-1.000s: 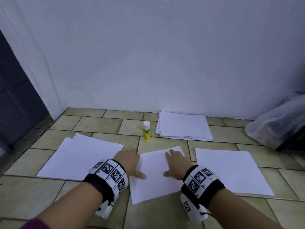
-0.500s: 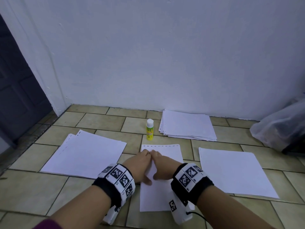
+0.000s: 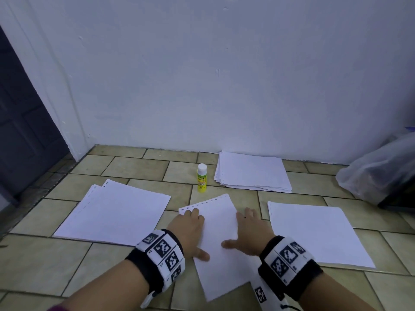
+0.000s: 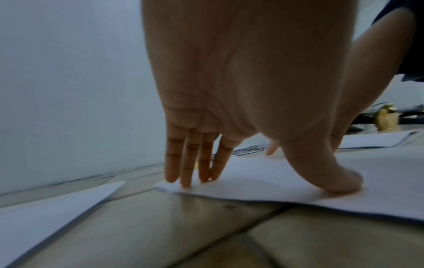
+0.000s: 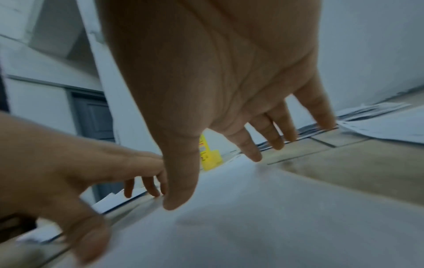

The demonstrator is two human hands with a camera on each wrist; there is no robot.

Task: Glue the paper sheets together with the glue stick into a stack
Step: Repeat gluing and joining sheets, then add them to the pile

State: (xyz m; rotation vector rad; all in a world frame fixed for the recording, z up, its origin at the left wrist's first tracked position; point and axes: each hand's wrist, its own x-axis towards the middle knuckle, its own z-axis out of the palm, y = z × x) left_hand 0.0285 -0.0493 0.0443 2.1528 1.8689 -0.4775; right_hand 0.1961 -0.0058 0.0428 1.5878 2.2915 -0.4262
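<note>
Both hands have spread apart since half a second ago, when they met at the middle of the centre sheet, and the sheet itself now lies turned, its punched edge tilted up to the right. At the far left a dark door (image 3: pixel 24 122) stands beside the white wall (image 3: pixel 224 75). On the tiled floor (image 3: pixel 45 261) a left pile of paper (image 3: pixel 116 212) lies flat, well apart from the hands. Next comes the left hand (image 3: pixel 187 232), palm down with fingers straight and close together, the fingertips (image 4: pixel 185 179) pressing the far left corner of the centre sheet (image 3: pixel 219 239) and the thumb flat on the paper nearer the wrist. Behind the sheet the glue stick (image 3: pixel 201 178) stands upright (capped, white top), just left of a loose stack of paper (image 3: pixel 253 172) by the wall. The right hand (image 3: pixel 251 234) is likewise flat and unclenched, thumb on the sheet's right part, fingers spread and reaching past its right edge toward the tiles. Further right lies another flat sheet (image 3: pixel 314 234), then a clear plastic bag (image 3: pixel 381 167).
</note>
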